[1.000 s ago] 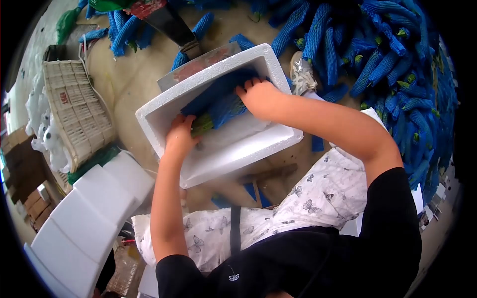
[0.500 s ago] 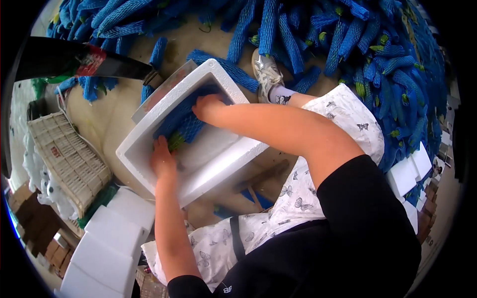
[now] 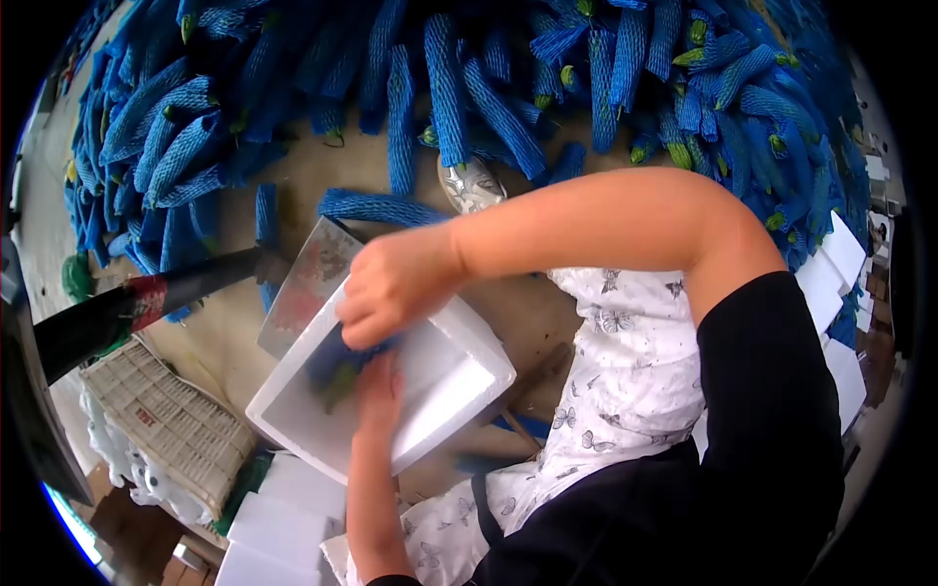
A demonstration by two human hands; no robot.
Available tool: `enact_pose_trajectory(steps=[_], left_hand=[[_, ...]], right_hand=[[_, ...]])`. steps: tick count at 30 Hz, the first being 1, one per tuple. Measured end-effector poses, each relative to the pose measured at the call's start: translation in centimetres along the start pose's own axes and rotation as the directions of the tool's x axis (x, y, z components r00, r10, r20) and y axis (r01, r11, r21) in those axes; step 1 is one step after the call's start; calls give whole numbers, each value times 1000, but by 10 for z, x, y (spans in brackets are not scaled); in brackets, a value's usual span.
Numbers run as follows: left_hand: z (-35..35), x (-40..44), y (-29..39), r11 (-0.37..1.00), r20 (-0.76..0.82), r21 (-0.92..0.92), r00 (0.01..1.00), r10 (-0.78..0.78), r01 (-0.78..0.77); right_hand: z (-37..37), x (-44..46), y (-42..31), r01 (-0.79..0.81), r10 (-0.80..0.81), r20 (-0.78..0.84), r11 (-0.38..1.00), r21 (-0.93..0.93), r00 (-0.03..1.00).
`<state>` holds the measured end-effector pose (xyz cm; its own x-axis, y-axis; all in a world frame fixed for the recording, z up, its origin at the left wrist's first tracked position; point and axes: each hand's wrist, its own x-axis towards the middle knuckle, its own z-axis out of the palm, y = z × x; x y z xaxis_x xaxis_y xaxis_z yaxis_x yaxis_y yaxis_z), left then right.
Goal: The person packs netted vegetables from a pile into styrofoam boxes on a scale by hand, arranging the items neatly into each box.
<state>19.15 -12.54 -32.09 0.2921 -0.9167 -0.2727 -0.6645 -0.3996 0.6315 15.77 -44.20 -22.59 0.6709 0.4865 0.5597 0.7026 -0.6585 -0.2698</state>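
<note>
A white foam box (image 3: 303, 371) stands tilted in front of me. Inside it, against the far left wall, lie long green vegetables in blue foam-net sleeves (image 3: 337, 366), blurred and partly covered by my hands. My left hand (image 3: 378, 391) reaches into the box beside them, its fingers smeared by motion. Above the far rim is my right hand (image 3: 403, 283), with curled fingers; whatever it may grip is hidden beneath it. Behind the box, a flat metal plate (image 3: 311, 283) with reddish marks leans close to its wall.
Piles of sleeved vegetables (image 3: 625, 68) cover the floor ahead and to both sides. A dark bar (image 3: 166, 298) juts in from the left. A wicker basket (image 3: 171, 425) and stacked white foam pieces (image 3: 274, 532) sit at lower left. My shoe (image 3: 472, 186) is beyond the box.
My right hand has come up out of the box to above its far rim. My left hand has shifted right within the box. The view has shifted, and the box now appears lower and more tilted.
</note>
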Motion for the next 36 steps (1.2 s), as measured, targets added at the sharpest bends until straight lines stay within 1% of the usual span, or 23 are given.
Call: enact_pose_trajectory(steps=[2,3,4,5,6,7,9,11,12,13,15,16,18,20,22,23,24,27,29,30,31,33,36], left_hand=[[-3,6,-4,992,69,63,991,-114,109],[-5,9,-4,992,65,61,992,-111,107],[-6,9,-3,990,38,32,990,-136,135],[-4,9,-5,987,10,3,987,-162,162],[1,5,-13,976,46,34,976,-214,213],[2,5,-14,975,54,36,974,-220,218],[2,4,-12,982,44,73,984,-175,171],[1,2,-15,978,94,56,974,-204,200],[1,1,-16,973,131,45,964,-230,225],[-4,4,-17,973,133,42,964,-232,228],[-12,16,-15,916,314,-199,908,-278,349],[-9,15,-14,920,326,-141,895,-305,365],[-13,10,-11,931,343,-89,889,-305,354],[-29,-3,5,944,268,-46,914,-303,327],[-36,-30,12,900,180,-100,898,-402,424],[-36,-37,11,877,140,-143,887,-440,458],[-38,-44,12,879,127,-153,891,-437,453],[-62,-56,25,895,270,74,855,-443,440],[-88,-62,56,895,216,196,872,-439,401],[-84,-64,49,812,61,121,813,-580,570],[-85,-56,50,793,-206,121,797,-568,597],[-65,-51,15,898,-204,221,918,-339,381],[-49,-34,4,902,-213,100,894,-394,421]], right_hand=[[-26,-61,52,-451,461,-54,826,-337,886],[-21,-105,81,-740,699,-256,591,-321,668],[-21,-142,99,-927,890,-346,182,-329,297],[-21,-167,112,-906,942,-325,-210,-367,-87],[-6,-196,117,-880,927,-245,-353,-318,-283],[13,-217,107,-819,944,-206,-328,-470,-259],[19,-246,98,-880,947,-315,-95,-464,64],[-4,-262,101,-983,925,-332,-173,67,-186],[-26,-268,96,-932,925,-283,-158,326,-255],[-47,-275,86,-766,969,-118,-94,636,-216],[-88,-239,48,-509,938,132,-289,810,-322],[-98,-229,39,-516,940,146,-293,805,-307],[-92,-200,28,-682,987,79,-155,715,-142],[-93,-137,19,-725,979,31,129,676,203],[-76,-55,0,-603,766,3,503,619,643],[-69,-8,-11,-481,605,43,586,653,795],[-58,32,-29,-524,530,148,684,507,835],[22,96,-64,-523,370,424,783,336,826],[92,84,-67,-528,322,698,844,94,640],[136,63,-66,-515,305,836,857,-32,456],[149,49,-67,-597,384,777,802,-13,499],[143,53,-66,-571,333,776,820,43,536],[140,61,-68,-657,339,782,744,117,523]])
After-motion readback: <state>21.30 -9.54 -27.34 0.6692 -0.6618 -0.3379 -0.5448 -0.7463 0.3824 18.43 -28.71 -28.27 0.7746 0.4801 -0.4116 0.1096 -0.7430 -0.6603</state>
